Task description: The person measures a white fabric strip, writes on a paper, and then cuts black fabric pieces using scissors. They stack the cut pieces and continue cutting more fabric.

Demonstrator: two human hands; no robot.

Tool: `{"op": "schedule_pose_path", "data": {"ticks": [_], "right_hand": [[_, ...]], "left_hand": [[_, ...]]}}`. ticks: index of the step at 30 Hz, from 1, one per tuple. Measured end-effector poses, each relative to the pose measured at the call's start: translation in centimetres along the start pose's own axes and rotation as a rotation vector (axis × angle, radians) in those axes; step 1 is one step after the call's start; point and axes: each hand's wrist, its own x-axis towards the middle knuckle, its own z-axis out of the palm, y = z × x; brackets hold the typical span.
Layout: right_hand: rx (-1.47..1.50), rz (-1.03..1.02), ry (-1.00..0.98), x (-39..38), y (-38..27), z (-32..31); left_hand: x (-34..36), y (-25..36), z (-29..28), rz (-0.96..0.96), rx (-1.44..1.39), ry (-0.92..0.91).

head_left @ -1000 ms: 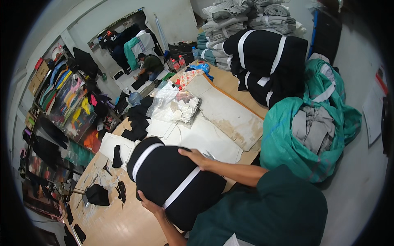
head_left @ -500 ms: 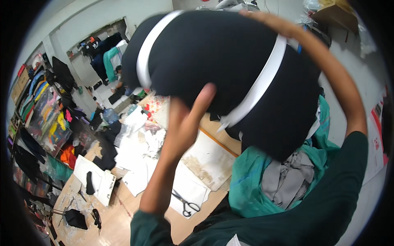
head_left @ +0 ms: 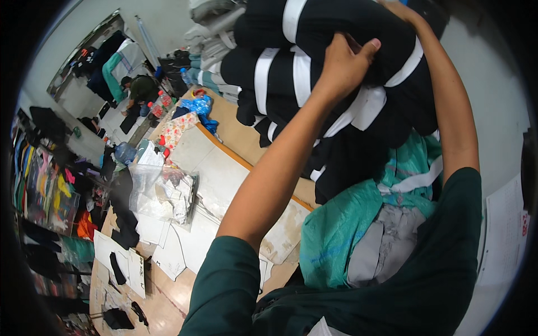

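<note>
Both hands are on a black fabric bundle with white bands (head_left: 353, 17) at the top of a stack of similar black bundles (head_left: 235, 73). My left hand (head_left: 350, 61) grips its near underside, thumb up and fingertips tucked into the cloth. My right hand (head_left: 400, 10) holds its far upper right side, fingers partly hidden. Below the stack, a green woven sack (head_left: 336, 229) holds grey cloth (head_left: 386, 246). Behind it at upper left lie folded grey bundles (head_left: 213, 22).
The worktable (head_left: 168, 302) carries paper patterns (head_left: 168, 257), a clear bag of scraps (head_left: 165, 196) and blue plastic (head_left: 199, 106). Shelves of colourful cloth (head_left: 45, 173) line the left. A person (head_left: 140, 89) crouches beyond the table. A wall (head_left: 493, 112) is on the right.
Both hands have lifted the black bundle from over the worktable up and to the right, onto the stack of black bundles. The view has swung with them.
</note>
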Motion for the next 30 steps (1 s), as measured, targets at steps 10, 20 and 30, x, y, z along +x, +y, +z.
{"op": "schedule_pose_path", "data": {"ticks": [10,20,30], "right_hand": [[0.174,0.160,0.479,-23.5,4.7,-4.0],[1.704,0.350,0.478,-25.8,11.3,10.3],[0.763,0.373,0.266,-17.7,17.7,13.3]], "left_hand": [[-1.2,2.0,-2.7,-0.041,0.022,0.116],[0.4,2.1,-3.0,-0.126,-0.016,0.135],[4.5,-2.6,-7.4,0.143,-0.313,0.188]]}}
